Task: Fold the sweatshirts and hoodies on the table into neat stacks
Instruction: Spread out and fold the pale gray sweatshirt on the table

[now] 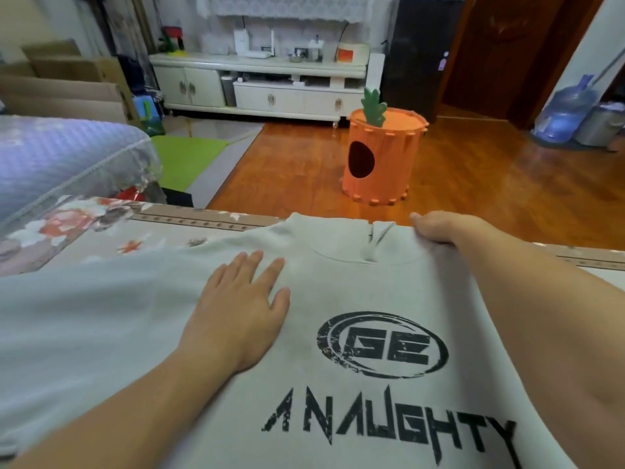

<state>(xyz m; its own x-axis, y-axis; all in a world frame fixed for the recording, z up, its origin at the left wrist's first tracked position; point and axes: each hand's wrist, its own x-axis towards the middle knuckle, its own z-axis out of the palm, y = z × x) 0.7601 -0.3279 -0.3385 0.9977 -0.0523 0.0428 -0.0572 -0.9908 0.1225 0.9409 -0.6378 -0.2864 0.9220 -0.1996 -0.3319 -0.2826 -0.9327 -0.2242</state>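
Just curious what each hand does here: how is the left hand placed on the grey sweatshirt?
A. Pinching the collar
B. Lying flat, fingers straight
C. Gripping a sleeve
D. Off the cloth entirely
B: the left hand lies flat with straight fingers on the sweatshirt, while the right hand grips its far shoulder edge.

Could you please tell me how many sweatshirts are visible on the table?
1: a pale grey-green cotton sweatshirt with black print, spread flat under both hands. Others may lie outside the view.
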